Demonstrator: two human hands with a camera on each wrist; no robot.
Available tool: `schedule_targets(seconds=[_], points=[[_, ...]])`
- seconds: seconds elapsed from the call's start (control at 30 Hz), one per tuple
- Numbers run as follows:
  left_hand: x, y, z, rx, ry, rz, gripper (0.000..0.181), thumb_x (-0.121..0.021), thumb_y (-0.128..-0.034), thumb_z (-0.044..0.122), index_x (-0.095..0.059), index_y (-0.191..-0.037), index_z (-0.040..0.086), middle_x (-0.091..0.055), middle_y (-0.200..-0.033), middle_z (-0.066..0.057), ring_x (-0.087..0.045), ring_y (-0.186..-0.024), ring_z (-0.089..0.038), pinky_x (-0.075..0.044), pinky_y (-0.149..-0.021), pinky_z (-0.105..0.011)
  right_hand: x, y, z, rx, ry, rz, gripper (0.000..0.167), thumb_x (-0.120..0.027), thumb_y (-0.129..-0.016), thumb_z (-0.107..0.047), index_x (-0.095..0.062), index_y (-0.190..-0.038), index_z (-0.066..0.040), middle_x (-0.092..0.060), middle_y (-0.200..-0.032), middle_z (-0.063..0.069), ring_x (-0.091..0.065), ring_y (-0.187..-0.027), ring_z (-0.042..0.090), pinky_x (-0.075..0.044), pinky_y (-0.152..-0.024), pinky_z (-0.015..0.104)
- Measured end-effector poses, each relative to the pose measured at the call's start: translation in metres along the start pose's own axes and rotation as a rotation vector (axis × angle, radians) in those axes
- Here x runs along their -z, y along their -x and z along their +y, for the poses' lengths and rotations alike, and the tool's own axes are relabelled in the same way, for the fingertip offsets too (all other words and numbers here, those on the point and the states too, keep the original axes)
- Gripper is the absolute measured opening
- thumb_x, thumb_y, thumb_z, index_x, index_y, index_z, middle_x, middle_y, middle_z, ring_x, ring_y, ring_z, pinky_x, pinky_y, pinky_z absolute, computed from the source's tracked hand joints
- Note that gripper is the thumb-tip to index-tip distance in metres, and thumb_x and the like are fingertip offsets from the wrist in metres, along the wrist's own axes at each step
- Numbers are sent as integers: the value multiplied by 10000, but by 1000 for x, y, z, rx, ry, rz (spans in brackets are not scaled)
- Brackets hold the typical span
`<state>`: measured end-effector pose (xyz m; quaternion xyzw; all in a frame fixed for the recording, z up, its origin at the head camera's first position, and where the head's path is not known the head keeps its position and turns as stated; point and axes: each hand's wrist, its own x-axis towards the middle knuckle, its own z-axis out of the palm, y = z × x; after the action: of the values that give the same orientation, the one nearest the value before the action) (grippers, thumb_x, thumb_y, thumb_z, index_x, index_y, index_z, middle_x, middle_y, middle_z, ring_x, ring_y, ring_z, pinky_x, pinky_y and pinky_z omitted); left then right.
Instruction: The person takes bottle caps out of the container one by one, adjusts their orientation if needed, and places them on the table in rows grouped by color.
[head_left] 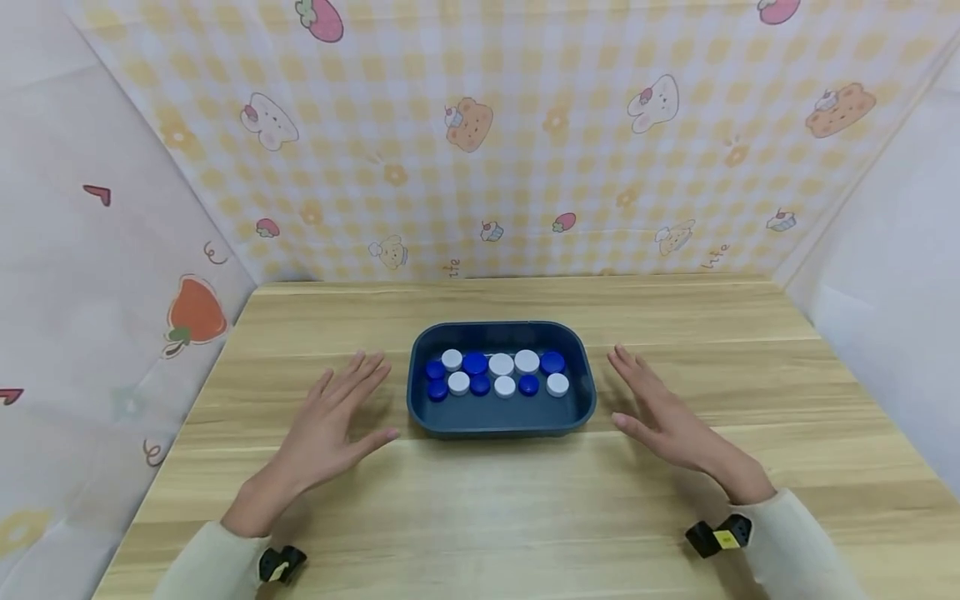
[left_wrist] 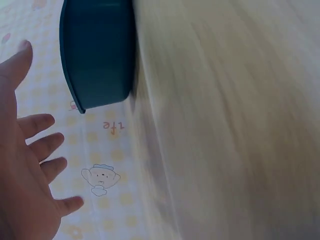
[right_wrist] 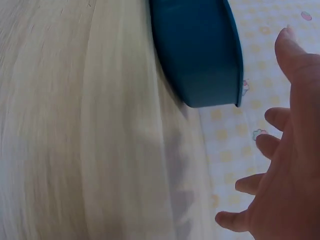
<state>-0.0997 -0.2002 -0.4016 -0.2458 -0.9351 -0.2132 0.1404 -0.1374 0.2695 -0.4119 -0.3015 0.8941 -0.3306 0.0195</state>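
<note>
A dark blue-green tray (head_left: 495, 422) with rounded corners stands in the middle of the table in the head view. Inside it lie several round caps, some white (head_left: 527, 361) and some blue (head_left: 476, 363), in two rough rows. My left hand (head_left: 330, 425) is spread to the left of the tray, apart from it and holding nothing. On the other side, my right hand (head_left: 667, 417) hovers with extended fingers, also apart from the tray. Both wrist views show the tray's outer wall (left_wrist: 100, 55) beyond the fingers; its contents are hidden there.
The wooden table (head_left: 495, 517) runs back to a wall covered in yellow checked cloth (head_left: 525, 167). White printed cloth (head_left: 97, 292) hangs at the left, and a plain white sheet (head_left: 892, 250) hangs at the right. Each sleeve carries a small black wrist device (head_left: 720, 536).
</note>
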Motion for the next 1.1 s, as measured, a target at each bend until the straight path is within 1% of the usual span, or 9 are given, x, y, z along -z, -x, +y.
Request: schedule_targets(seconds=[0.17, 0.23, 0.4, 0.57, 0.63, 0.7, 0.87, 0.97, 1.1], points=[[-4, -3, 4, -6, 81, 24, 772, -722, -827, 421, -406, -1458, 110, -369, -1497, -104, -284, -1383, -332, -241, -1047, -596, -14, -9, 2, 102, -24, -16, 790, -631, -932, -171, -130, -1534, -65, -67, -1585, 155, -36, -1439, 334, -55, -1149, 383], [-5, -3, 5, -6, 111, 25, 773, -732, -826, 397, -399, -1461, 108, -377, -1490, -113, -299, -1374, -343, -262, -1030, -603, -19, -12, 3, 141, -40, -9, 790, -632, -930, -158, -129, -1526, -31, -69, -1579, 180, -51, -1438, 338, -48, -1144, 332], [-9, -5, 8, -19, 183, 36, 777, -755, -819, 324, -387, -1465, 98, -385, -1481, -137, -320, -1365, -341, -283, -1024, -604, -26, -17, 4, 164, -81, 30, 776, -617, -934, -149, -131, -1531, -53, -66, -1582, 171, -66, -1441, 314, -71, -1131, 328], [-14, -10, 13, -31, 252, 89, 721, -769, -813, 233, -436, -1428, 56, -417, -1459, -140, -350, -1344, -351, -303, -1012, -601, -29, -21, 5, 161, -101, 28, 749, -609, -936, -127, -158, -1532, -73, -73, -1592, 119, -75, -1442, 310, -104, -1137, 440], [-16, -11, 16, -15, 277, 111, 697, -765, -819, 203, -446, -1420, 53, -430, -1452, -123, -363, -1337, -347, -299, -1018, -595, -30, -22, 5, 156, -109, 25, 741, -607, -937, -113, -168, -1533, -89, -77, -1594, 94, -74, -1442, 311, -101, -1138, 434], [-18, -13, 19, 9, 298, 131, 680, -756, -828, 181, -446, -1423, 70, -443, -1442, -118, -373, -1333, -331, -288, -1025, -594, -27, -22, -6, 136, -125, 18, 727, -611, -929, -73, -192, -1522, -54, -91, -1589, 118, -83, -1434, 353, -106, -1134, 472], [-17, -23, 29, 73, 341, 143, 633, -710, -875, 195, -431, -1439, 122, -452, -1437, -90, -396, -1321, -296, -287, -1034, -583, -19, -21, -33, 96, -161, 24, 695, -624, -899, 8, -245, -1480, 41, -126, -1564, 207, -128, -1410, 419, -122, -1138, 382], [-17, -32, 37, 85, 362, 129, 599, -687, -896, 208, -435, -1432, 118, -451, -1438, -85, -397, -1320, -290, -283, -1036, -584, -19, -20, -31, 94, -184, 29, 683, -617, -904, 10, -251, -1481, 33, -122, -1565, 204, -135, -1414, 399, -109, -1111, 250], [-19, -43, 45, 70, 346, 119, 577, -684, -901, 214, -450, -1424, 143, -469, -1419, -107, -408, -1311, -295, -286, -1045, -567, -21, -21, -28, 92, -198, 23, 665, -602, -919, 5, -253, -1485, 18, -118, -1570, 191, -137, -1417, 386, -108, -1095, 215]])
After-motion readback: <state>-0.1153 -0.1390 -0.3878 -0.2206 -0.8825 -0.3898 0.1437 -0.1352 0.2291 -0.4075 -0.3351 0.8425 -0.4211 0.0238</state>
